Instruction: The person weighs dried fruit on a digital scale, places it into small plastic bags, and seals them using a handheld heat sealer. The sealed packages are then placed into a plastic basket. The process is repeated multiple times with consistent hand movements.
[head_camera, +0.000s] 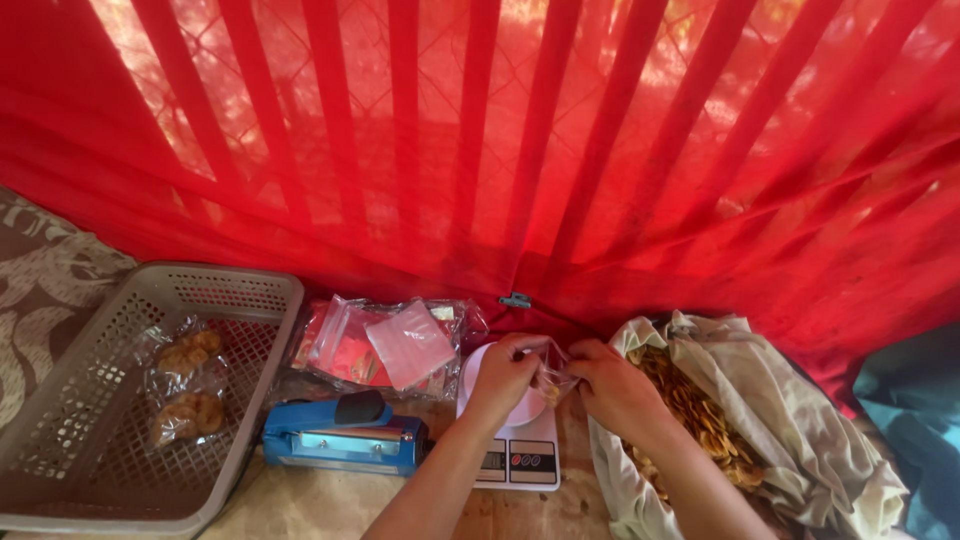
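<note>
Red curtain behind. Left hand (503, 372) and right hand (612, 385) both pinch small clear bag (552, 378) over white scale (515, 440); best keep mouth wide, level.

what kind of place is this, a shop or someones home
Likely a small home snack-packing spot rather than a shop. Both hands, left and right, hold a small clear bag over a scale, with a blue sealer, a sack of chips and packed bags in a basket.

A makeshift snack-packing spot: kitchen scale (515, 440), blue heat sealer (340, 432), sack of chips (700, 415), red cloth backdrop (560, 140).
</note>
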